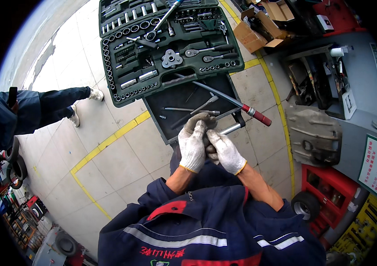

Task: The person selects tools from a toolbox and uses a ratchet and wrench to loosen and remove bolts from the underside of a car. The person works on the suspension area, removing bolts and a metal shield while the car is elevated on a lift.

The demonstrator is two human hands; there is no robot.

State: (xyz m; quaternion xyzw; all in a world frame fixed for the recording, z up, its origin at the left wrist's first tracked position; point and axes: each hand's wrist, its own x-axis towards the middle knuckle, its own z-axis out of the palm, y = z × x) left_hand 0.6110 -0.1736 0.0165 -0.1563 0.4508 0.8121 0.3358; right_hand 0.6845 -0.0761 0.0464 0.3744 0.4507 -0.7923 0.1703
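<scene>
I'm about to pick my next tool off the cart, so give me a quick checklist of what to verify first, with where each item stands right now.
1. Gloves on: left hand and right hand both wear white work gloves. Ok.
2. Hands free: they are clasped together over the tray; whether they hold a small part is hidden. Cannot tell.
3. Socket set case open and within view: ok.
4. Long red-handled wrench seated securely: it overhangs the black tool tray edge. Not ok.
5. Bystander clear: another person's legs are off to the left, apart from the cart. Ok.
</scene>
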